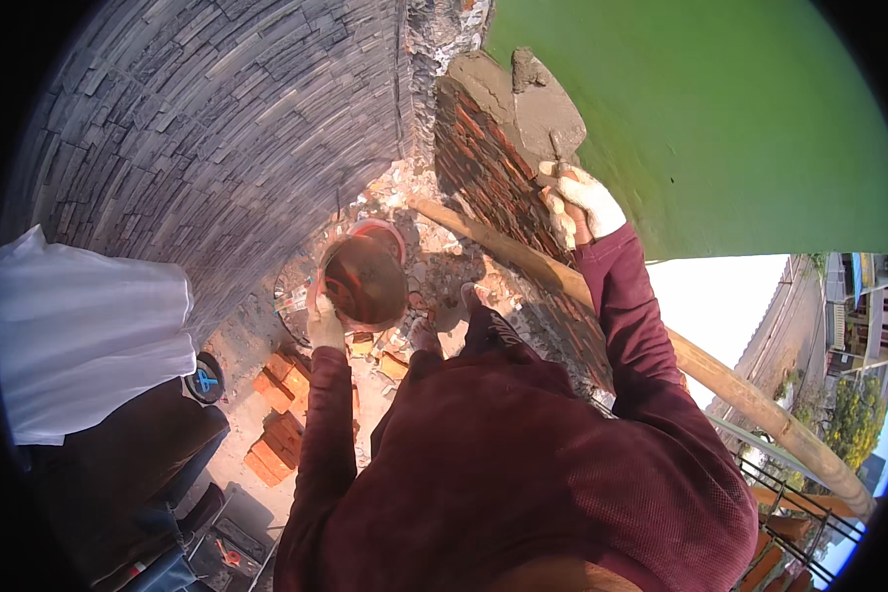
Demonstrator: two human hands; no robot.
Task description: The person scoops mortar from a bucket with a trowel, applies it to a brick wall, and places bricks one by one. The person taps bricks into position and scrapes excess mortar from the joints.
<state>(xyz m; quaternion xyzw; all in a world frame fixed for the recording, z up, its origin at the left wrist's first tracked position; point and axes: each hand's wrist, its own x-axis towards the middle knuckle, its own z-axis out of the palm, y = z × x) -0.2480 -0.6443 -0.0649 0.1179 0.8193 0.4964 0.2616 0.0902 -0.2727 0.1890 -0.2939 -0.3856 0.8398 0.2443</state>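
Note:
My left hand (325,324), in a pale work glove, grips the rim of a reddish bucket (376,286) held low in front of me. Brown, wet-looking material shows inside it. Up and to the right, my gloved right hand (583,203) is closed around the handle of a trowel (553,120). Its grey blade lies against the wall at the edge of a patch of wet mortar (481,81), with a lump of mortar at the blade's far end. Below that patch, rough brickwork (485,163) shows bare.
A wooden pole (523,259) slants across the brickwork toward the lower right. Grey stone cladding (227,128) fills the left, green wall (720,128) the right. Stacked bricks (276,446) and rubble cover the ground. A person in a white shirt (99,326) stands close at left.

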